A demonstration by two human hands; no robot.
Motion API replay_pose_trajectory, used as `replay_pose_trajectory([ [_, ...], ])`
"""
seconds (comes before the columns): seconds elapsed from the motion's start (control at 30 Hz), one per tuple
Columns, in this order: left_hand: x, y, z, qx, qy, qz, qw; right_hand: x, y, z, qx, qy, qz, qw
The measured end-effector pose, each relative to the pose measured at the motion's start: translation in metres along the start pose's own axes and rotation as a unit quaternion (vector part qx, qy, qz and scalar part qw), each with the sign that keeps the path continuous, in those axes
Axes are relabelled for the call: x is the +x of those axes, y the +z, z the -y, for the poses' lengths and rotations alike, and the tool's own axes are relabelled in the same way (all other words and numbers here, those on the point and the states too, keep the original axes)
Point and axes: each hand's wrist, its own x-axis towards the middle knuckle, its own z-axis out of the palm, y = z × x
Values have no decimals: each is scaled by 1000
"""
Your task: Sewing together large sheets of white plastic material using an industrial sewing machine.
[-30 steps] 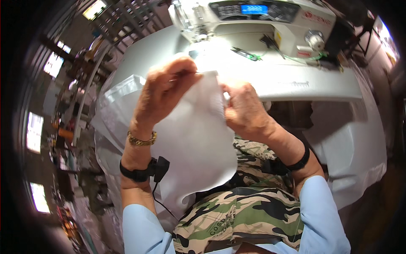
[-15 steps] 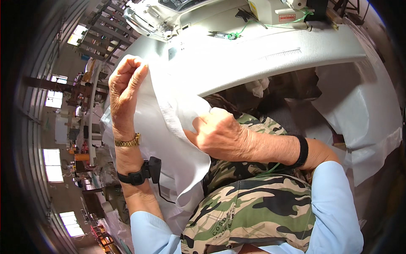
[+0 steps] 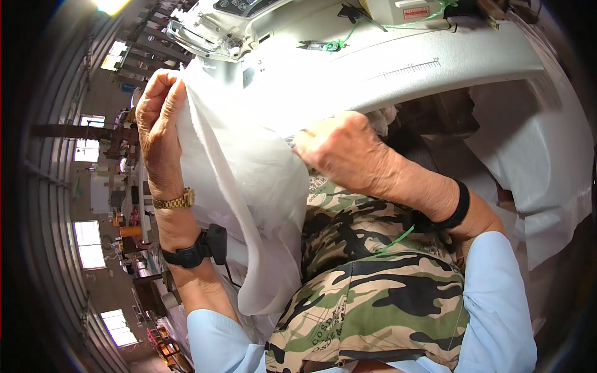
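Note:
A large piece of white cloth hangs from the machine bed down over my lap, with a long folded edge running down it. Up at the left, beside the sewing machine's head, my left hand pinches the cloth's upper edge between thumb and fingers. My right hand is closed at the cloth's right edge, just in front of the pale machine table. Its fingertips grip the cloth there, partly hidden by the knuckles. Glare washes out the cloth near the needle area.
The sewing machine stands at the top. Thread snips on a green cord lie on its bed. White sheet material hangs at the right. A camouflage apron covers my lap. Shelves and workbenches line the left.
My left hand has moved a little left and up, drawing the cloth's edge along. My right hand has risen toward the table edge, and the cloth's fold now hangs straighter.

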Motion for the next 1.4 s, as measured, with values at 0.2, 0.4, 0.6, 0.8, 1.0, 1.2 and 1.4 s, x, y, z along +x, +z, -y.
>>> replay_pose_trajectory([
  [0.2, 8, 10, -4, 15, -40, -13, 999, -7, -18, -31, 52, 98, 158, 981],
  [0.4, 15, 30, -9, 13, -53, 8, 998, 35, -24, -13, 277, 135, -160, 938],
  [0.6, 22, 37, -4, 176, -23, 61, 982, 52, -19, -25, 360, 194, -2, 913],
  [0.8, 32, 45, 12, 129, -39, 109, 985, 46, -50, 18, 103, -75, -118, 985],
  [1.0, 41, 36, 26, 105, -59, 74, 990, 16, -20, 4, 154, -12, 16, 988],
  [1.2, 29, 29, 15, -52, -140, 93, 984, -8, -1, -26, 268, 61, 176, 945],
  [1.4, 13, 40, -11, -59, -123, 94, 986, 37, -38, -30, 252, 156, -74, 952],
])
